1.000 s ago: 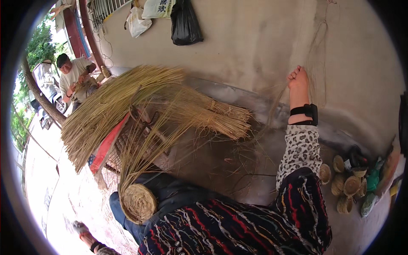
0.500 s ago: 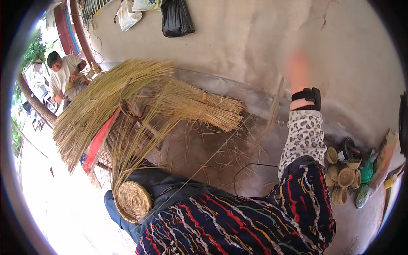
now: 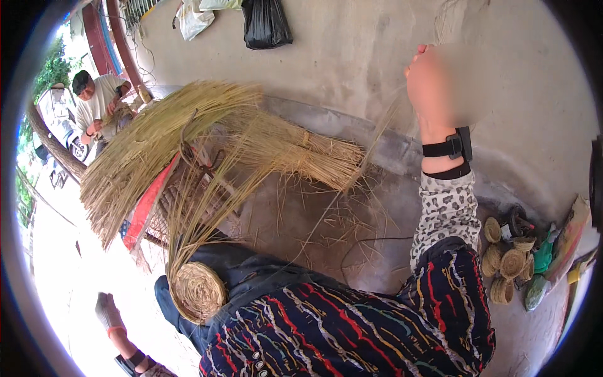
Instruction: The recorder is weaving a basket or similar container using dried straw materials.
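My right hand is raised in front of the wall, partly blurred, with curled fingers; thin strands run near it and what it holds is unclear. My left hand, in a pale glove, is low at the left against bright ground; its fingers look pressed together, their contents hidden by glare. A round coiled straw piece rests on dark cloth on my lap, long loose strands fanning up from it. Beyond it, long greenish straw lies over a frame with a red strip, beside tied pale straw bundles.
A co-worker works with fibre at upper left beside a slanting trunk and scooters. A plain wall has bags hung on it. Small straw baskets, a green item and dark cable lie at right. Loose straw litters the floor.
My right hand has risen higher along the wall. My left hand, out of sight half a second ago, shows again at lower left, higher than a second ago. The view has shifted slightly.
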### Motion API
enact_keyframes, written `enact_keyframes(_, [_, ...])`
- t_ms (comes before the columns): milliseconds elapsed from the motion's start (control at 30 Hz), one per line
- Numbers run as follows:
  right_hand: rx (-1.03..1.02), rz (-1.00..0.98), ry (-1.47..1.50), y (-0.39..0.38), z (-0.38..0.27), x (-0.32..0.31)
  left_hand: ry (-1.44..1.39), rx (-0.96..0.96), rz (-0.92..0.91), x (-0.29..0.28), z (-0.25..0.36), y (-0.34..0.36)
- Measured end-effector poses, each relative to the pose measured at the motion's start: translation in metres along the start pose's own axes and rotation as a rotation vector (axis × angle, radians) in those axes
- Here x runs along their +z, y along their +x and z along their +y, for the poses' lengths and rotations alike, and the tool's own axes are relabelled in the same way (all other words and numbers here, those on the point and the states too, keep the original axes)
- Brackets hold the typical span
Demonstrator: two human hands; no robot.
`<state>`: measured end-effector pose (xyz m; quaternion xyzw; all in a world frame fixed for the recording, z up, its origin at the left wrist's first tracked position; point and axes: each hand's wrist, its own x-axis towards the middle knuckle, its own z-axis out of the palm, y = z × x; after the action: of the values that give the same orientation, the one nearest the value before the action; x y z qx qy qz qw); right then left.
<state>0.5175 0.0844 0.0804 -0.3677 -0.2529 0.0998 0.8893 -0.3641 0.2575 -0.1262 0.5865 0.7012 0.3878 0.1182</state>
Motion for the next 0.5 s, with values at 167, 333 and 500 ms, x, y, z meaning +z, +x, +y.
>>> enact_keyframes(167, [0.016,-0.097,0.092,-0.012,0.0,0.018,-0.433,0.207,-0.15,0.048,0.312,-0.133])
enact_keyframes(333, [0.037,-0.162,0.172,-0.027,-0.007,0.018,-0.562,0.543,-0.969,0.131,0.402,-0.171])
enact_keyframes(500, [0.088,-0.259,0.254,-0.045,-0.015,0.039,-0.677,0.432,-1.336,0.208,0.406,-0.233])
